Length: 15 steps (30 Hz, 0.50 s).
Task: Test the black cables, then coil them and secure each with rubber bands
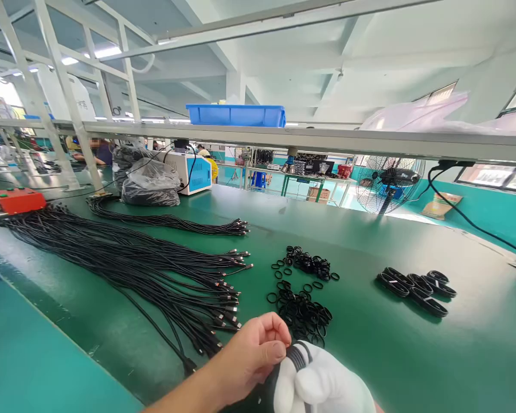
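At the bottom centre, my right hand, in a white glove, is closed around what looks like a coiled black cable, seen as several parallel black bands. My bare left hand meets it from the left, thumb and fingers curled together at its edge. Below the bands, a dark part shows between the hands; what it is, I cannot tell. Just beyond the hands lies a pile of small black rings, with a second ring pile behind it. Long black cables with metal plugs stretch across the left side of the table.
Several coiled cable bundles lie at right on the green table. A thinner row of cables, a plastic-wrapped bundle, a blue-white machine and a red box stand farther left. Overhead, a shelf holds a blue tray.
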Motion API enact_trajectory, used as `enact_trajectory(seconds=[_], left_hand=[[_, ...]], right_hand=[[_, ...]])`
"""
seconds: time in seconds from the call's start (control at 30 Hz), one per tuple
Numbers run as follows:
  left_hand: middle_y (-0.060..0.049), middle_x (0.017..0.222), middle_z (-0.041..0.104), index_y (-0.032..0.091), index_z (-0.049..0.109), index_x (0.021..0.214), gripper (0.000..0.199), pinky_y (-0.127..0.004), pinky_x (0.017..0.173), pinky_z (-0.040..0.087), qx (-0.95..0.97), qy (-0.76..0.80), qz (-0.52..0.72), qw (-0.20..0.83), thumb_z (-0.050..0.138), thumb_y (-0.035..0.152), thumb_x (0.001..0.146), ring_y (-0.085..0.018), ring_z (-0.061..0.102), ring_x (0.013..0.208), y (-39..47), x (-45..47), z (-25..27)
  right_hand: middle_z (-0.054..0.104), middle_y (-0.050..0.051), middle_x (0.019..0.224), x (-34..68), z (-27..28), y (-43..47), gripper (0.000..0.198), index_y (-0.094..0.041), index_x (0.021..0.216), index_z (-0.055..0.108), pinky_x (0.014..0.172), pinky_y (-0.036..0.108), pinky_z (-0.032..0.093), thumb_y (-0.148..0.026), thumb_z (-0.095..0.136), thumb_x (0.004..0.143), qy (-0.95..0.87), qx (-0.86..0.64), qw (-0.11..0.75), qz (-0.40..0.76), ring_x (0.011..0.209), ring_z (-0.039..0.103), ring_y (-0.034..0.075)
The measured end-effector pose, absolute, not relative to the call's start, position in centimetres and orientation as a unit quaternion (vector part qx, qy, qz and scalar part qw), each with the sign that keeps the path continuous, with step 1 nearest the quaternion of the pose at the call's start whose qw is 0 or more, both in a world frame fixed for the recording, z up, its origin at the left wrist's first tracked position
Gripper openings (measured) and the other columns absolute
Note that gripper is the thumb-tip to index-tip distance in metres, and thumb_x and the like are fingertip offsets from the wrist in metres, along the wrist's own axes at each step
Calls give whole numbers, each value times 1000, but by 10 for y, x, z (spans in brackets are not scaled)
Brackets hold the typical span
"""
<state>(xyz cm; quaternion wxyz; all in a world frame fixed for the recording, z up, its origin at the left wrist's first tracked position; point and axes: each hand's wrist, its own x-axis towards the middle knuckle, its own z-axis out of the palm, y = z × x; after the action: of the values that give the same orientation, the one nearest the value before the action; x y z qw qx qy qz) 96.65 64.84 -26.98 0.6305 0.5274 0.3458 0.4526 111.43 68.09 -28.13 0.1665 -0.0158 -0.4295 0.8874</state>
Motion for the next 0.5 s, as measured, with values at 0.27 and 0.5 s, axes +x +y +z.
enact_trajectory(seconds=[0.27, 0.5], left_hand=[[3, 70, 48, 17, 49, 84, 16, -21, 61, 37, 604, 447, 435, 496, 61, 22, 74, -10, 43, 65, 625, 977, -236], [0, 71, 53, 18, 52, 72, 10, -18, 51, 41, 672, 426, 528, 297, 53, 9, 68, -10, 51, 59, 618, 986, -261]], right_hand=[[63, 4, 59, 1125, -262, 686, 30, -7, 70, 72, 56, 24, 43, -35, 75, 60, -530, -60, 200, 822, 56, 57, 13], [63, 1, 75, 1139, -226, 683, 15, -16, 66, 67, 83, 32, 45, -28, 75, 62, -648, -108, 186, 731, 89, 55, 21]])
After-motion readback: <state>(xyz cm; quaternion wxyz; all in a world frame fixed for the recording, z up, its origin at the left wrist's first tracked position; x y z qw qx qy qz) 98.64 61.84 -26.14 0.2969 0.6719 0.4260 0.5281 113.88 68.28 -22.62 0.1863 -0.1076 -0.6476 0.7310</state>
